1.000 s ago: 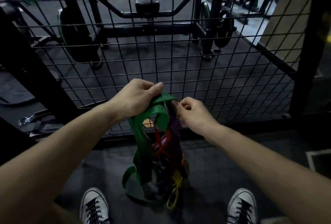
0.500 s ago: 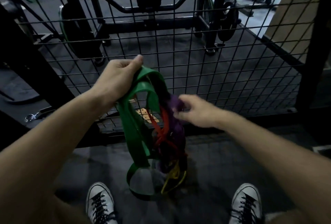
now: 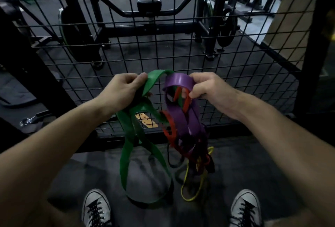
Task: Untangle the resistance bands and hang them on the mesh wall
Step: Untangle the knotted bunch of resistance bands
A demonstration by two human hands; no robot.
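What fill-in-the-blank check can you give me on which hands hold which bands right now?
1. The left hand grips the ____ band.
2. The right hand grips the top loop of the ____ band.
3. The thin yellow band hangs lowest, on the person's ____ side.
4. No band hangs on the mesh wall yet; it stands ____ the hands.

Missing words: green; purple; right; behind

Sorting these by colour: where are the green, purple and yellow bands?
green band (image 3: 126, 154): head view, left hanging strand.
purple band (image 3: 179, 80): head view, top bend by the right hand.
yellow band (image 3: 190, 196): head view, bottom of loop.
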